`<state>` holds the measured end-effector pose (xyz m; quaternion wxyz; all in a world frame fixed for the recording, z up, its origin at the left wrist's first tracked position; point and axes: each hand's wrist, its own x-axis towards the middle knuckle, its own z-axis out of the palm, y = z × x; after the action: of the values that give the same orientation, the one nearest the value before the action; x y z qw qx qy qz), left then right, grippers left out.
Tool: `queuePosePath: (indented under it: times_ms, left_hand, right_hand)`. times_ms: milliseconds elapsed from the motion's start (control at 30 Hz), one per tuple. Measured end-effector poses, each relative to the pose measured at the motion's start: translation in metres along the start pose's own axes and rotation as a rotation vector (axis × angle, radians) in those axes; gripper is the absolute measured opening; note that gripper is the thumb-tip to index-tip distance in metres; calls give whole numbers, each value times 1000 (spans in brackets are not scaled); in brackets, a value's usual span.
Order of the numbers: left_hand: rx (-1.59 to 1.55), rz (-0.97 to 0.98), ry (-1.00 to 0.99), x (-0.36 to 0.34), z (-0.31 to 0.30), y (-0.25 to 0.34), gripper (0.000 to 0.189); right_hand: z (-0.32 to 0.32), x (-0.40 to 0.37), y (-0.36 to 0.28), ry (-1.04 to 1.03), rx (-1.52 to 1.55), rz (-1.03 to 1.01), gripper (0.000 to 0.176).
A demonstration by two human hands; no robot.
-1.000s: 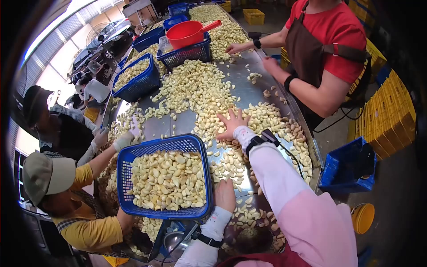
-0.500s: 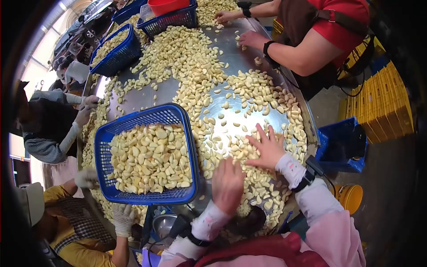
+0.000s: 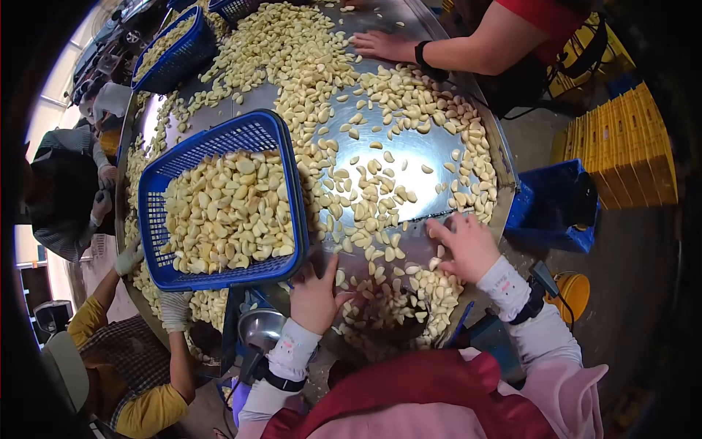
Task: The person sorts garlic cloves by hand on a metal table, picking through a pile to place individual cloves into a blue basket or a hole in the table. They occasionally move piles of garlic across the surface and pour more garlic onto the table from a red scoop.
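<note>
Metal table [image 3: 418, 152] shows beyond your left hand [image 3: 314, 300] and right hand [image 3: 468, 250], now farther apart than a moment ago: fingers loosely spread, nothing visibly held, so peeled cloves [image 3: 364, 212] lie uncovered between them, blue basket [image 3: 291, 183] just beside your left fingertips.

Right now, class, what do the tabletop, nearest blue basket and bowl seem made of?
Tabletop: smooth metal, perhaps steel, given its silvery glare. Blue basket: probably moulded plastic, glossy, from its regular lattice walls. Bowl: likely polished metal, from its bright reflections.
</note>
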<state>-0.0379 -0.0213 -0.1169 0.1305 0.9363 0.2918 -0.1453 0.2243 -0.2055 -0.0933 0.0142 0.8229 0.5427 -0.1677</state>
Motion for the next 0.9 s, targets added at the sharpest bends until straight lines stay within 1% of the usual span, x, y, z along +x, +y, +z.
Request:
queuePosePath:
  times_ms: [33, 100, 133, 167, 200, 233, 267, 300, 333, 367, 433, 467, 500, 533, 567, 600, 633, 700, 733, 767, 800, 833, 867, 900]
  left_hand:
    - [-1, 2, 3, -4, 9, 2, 77]
    - [-119, 197, -79, -20, 31, 12, 75]
    - [-187, 160, -180, -30, 50, 20, 69]
    - [-187, 164, -185, -45, 74, 28, 69]
    - [-151, 279, -193, -61, 97, 36, 65]
    - [-115, 394, -197, -67, 107, 40, 61]
    - [-117, 395, -196, -65, 102, 42, 61]
    - [-229, 476, -340, -62, 95, 45, 57]
    - [-341, 559, -489, -58, 85, 48, 54]
    - [-345, 562, -497, -46, 67, 52, 54]
    - [-455, 361, -106, -5, 28, 58, 32]
    - [-455, 359, -105, 9, 34, 62, 32]
    - [-416, 406, 26, 23, 50, 69, 26]
    - [-371, 454, 165, 33, 61, 75, 20]
    - [-366, 458, 181, 40, 64, 79, 20]
    - [-400, 460, 254, 43, 67, 82, 15]
    - [-435, 460, 322, 44, 66, 86, 9]
    - [-467, 423, 351, 43, 63, 88, 9]
    - [-568, 426, 385, 44, 64, 86, 10]
    - [-668, 430, 418, 45, 65, 84, 11]
    - [-886, 221, 293, 45, 67, 84, 13]
    - [-883, 225, 294, 46, 61, 85, 13]
    - [-1068, 127, 249, 44, 54, 87, 13]
    - [-1250, 27, 204, 44, 46, 89, 13]
  right_hand:
    - [3, 1, 7, -195, -158, 123, 87]
    - [25, -14, -1, -163, -252, 84, 99]
    - [35, -23, -8, -214, -199, 45, 101]
    - [43, -34, -19, -269, -144, 8, 104]
    - [50, -46, -33, -310, -132, -33, 104]
    - [56, -55, -46, -349, -122, -74, 104]
    - [60, -61, -57, -426, -121, -137, 102]
    - [62, -63, -62, -501, -120, -199, 99]
    - [61, -62, -58, -415, 47, -273, 72]
    - [59, -54, -56, -423, 51, -269, 72]
    - [56, -28, -55, -91, 310, -25, 41]
    - [59, -21, -53, 15, 374, -68, 25]
    - [67, -19, -56, 15, 374, -71, 25]
    - [76, -12, -57, -31, 392, -44, 23]
    - [81, -4, -56, -70, 405, -18, 22]
    - [84, -4, -55, 26, 429, -18, 19]
    - [87, -1, -50, 33, 425, -21, 19]
    - [89, 3, -38, 56, 614, -20, 21]
    - [73, 2, -39, 26, 828, 79, 11]
    - [67, 4, -41, 32, 828, 75, 11]
    - [63, 5, -42, 24, 1210, 250, 8]
    - [61, 5, -44, 13, 1590, 435, 6]
    - [59, 6, -46, 68, 1614, 402, 15]
    - [58, 6, -45, 73, 1615, 397, 15]
